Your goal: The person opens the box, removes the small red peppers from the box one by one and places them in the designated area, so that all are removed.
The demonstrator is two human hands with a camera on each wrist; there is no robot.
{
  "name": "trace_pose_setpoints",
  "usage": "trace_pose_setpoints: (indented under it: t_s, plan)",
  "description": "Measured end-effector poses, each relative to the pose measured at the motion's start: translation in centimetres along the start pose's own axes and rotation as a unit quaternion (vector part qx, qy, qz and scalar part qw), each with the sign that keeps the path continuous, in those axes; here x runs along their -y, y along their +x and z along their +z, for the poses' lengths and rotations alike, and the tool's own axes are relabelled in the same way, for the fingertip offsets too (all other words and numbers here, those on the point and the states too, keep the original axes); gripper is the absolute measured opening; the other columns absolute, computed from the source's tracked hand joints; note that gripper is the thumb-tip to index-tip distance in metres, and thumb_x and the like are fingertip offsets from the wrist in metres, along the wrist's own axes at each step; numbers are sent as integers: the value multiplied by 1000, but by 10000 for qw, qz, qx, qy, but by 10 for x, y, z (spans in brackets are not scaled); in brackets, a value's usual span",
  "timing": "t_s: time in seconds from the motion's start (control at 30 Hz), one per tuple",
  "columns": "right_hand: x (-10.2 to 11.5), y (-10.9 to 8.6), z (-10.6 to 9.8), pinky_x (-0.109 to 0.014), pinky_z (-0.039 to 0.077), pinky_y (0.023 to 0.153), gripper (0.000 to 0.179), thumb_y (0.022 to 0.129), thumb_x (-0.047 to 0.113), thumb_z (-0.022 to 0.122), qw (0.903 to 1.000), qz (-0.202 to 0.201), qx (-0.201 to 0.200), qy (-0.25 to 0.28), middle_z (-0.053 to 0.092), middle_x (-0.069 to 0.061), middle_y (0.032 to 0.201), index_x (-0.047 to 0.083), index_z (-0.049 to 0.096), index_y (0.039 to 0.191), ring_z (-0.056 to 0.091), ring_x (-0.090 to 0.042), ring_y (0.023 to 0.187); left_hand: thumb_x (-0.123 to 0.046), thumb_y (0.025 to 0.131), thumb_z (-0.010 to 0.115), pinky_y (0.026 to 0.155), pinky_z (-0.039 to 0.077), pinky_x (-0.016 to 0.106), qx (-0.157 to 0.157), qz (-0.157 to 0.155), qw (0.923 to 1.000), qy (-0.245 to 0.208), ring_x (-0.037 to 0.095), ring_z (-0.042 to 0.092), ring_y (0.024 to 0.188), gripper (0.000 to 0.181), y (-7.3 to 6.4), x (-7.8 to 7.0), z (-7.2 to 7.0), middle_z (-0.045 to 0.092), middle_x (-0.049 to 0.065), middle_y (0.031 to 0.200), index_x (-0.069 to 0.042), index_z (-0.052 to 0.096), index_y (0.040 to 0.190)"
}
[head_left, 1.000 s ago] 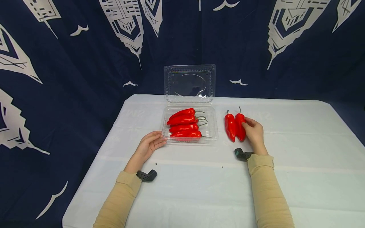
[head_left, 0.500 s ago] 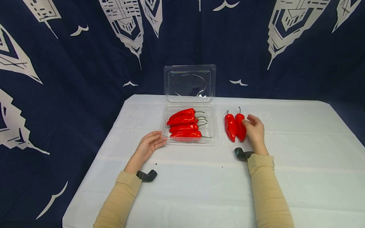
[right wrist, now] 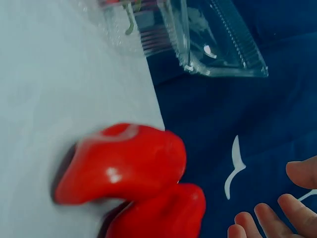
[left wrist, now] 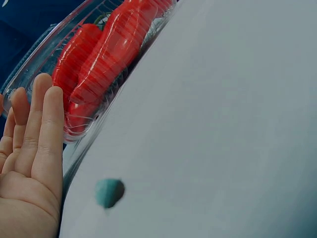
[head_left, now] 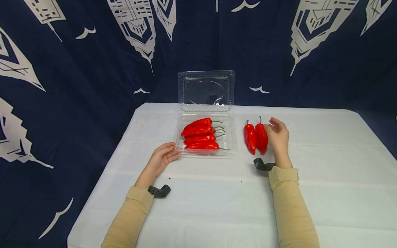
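Note:
A clear plastic clamshell box [head_left: 231, 137] stands with its lid [head_left: 206, 91] raised, and several red peppers [head_left: 198, 130] lie in it side by side. My left hand [head_left: 161, 160] touches the box's front left corner, its fingers fairly straight in the left wrist view. Two more red peppers rest together on the table to the right of the box: a left one [head_left: 250, 137] and a right one [head_left: 261, 137]. Just right of that pair is my right hand [head_left: 278, 137], fingers apart and nothing held. In the right wrist view its fingers [right wrist: 270, 220] are spread clear of the peppers.
A white cloth covers the table [head_left: 204, 206]. Behind it hangs a dark blue curtain [head_left: 263, 51] with a white pattern. Small dark specks [head_left: 169, 178] lie on the cloth near the left wrist.
My right hand has let go of the right pepper of the pair and drawn a little to the right and up, its fingers opening. The left hand and the box have stayed put.

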State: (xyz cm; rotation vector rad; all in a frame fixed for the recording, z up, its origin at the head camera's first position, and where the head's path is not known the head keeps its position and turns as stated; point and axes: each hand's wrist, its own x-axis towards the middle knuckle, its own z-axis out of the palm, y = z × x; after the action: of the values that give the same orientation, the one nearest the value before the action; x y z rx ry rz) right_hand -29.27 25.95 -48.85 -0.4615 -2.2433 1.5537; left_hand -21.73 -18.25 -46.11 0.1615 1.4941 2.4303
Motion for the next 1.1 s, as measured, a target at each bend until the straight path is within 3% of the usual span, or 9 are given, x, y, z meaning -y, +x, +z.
trace_pose_setpoints:
  t_s: [0.37, 0.7, 0.77, 0.97, 1.1]
  plan:
    - [6, 0, 14, -37, 43, 101, 48, 91, 48, 54, 9993, -322, 74, 200, 48, 7, 136, 33, 45, 136, 48, -14, 122, 2, 99, 34, 89, 51, 37, 6, -13, 10000, -28, 19, 67, 91, 23, 0, 0, 0, 62, 5, 91, 10, 40, 120]
    - [11, -5, 30, -37, 46, 99, 44, 90, 46, 58, 9951, -929, 163, 288, 52, 8, 131, 34, 49, 131, 52, -11, 116, 2, 99, 34, 88, 52, 36, 9, 1, 10000, -50, 19, 67, 90, 24, 0, 0, 0, 62, 5, 91, 12, 38, 121]
    - [25, -15, 30, -37, 45, 100, 43, 90, 41, 59, 9945, -911, 283, 430, 53, 5, 131, 30, 50, 131, 52, -12, 117, 2, 99, 34, 88, 52, 36, 13, 4, 10000, -44, 19, 67, 91, 24, 0, 0, -1, 62, 5, 91, 12, 38, 121]
    - [103, -72, 18, -37, 40, 104, 43, 92, 17, 59, 9900, -861, 693, 877, 51, -14, 133, 5, 49, 132, 50, -26, 121, 2, 99, 34, 88, 52, 36, 37, 20, 10000, -11, 19, 67, 91, 24, 0, 1, -1, 62, 5, 91, 11, 38, 121]
    - [122, -88, 20, -35, 42, 102, 40, 91, 8, 58, 9860, -1042, 842, 993, 53, -15, 130, -2, 50, 129, 51, -26, 120, 2, 99, 34, 88, 52, 36, 53, 31, 10000, 9, 19, 67, 91, 24, 0, 0, -1, 62, 5, 92, 12, 38, 121]
